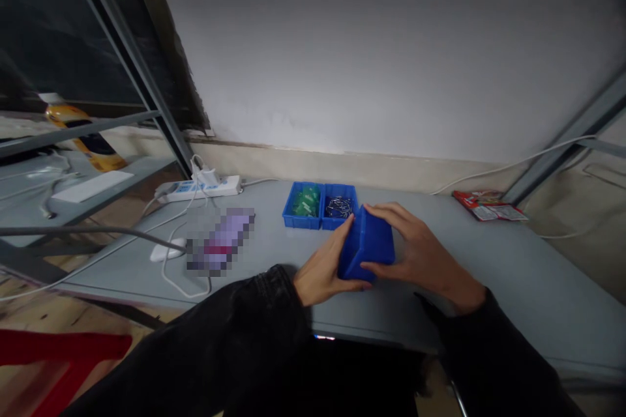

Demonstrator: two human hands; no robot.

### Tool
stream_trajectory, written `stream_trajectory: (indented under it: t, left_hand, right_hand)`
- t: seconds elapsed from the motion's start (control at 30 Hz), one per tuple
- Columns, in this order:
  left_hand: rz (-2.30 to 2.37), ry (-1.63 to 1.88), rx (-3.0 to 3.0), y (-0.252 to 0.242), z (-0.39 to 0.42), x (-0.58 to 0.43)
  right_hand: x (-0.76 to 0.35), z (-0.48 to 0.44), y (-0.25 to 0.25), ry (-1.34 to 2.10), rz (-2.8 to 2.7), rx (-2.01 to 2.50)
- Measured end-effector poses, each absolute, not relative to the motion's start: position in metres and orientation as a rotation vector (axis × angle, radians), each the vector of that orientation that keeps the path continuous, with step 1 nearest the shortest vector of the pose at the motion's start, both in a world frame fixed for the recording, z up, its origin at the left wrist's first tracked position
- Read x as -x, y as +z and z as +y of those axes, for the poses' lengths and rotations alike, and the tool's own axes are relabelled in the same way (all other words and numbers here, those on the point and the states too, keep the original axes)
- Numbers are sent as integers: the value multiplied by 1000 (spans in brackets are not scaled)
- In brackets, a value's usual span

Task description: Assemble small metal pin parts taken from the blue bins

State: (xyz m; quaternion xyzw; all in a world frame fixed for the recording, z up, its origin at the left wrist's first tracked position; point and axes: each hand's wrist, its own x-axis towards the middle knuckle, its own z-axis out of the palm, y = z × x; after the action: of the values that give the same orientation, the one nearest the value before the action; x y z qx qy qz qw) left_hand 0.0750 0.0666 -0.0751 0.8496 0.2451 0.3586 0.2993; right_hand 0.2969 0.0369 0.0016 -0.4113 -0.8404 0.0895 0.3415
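A tilted blue plastic bin (366, 244) is held just above the grey tabletop (493, 260), gripped between the left hand (320, 267) and the right hand (420, 251). Its ribbed walls are clasped from both sides, and whatever may be inside it is hidden. The left fingers (343, 234) are spread against its near wall, while the right fingers (386, 212) are curved over its upper edge, so that the bin is held firmly by both hands. With the held bin taken as the centre and 12 o'clock pointing away from the wearer, two more blue bins (320, 205) stand side by side at 12 o'clock, though it cannot be told whether they are joined. The left one (302, 208) is filled with small green pieces, and the right one (340, 207) with small silver metal pieces. One white power strip (198, 189) lies at 10 o'clock, and one pixelated object (220, 241) at 9 o'clock cannot be identified. Two or more red-and-white packets (489, 205) lie at 2 o'clock. Both forearms are covered by black sleeves (235, 332).
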Motion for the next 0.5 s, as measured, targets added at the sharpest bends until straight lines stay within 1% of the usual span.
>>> stream_trajectory:
  t: [0.5]
  left_hand:
    - [658,918,-2212,-73,68,-77]
  right_hand:
    - [-297,37,-5,209,-2152,1064]
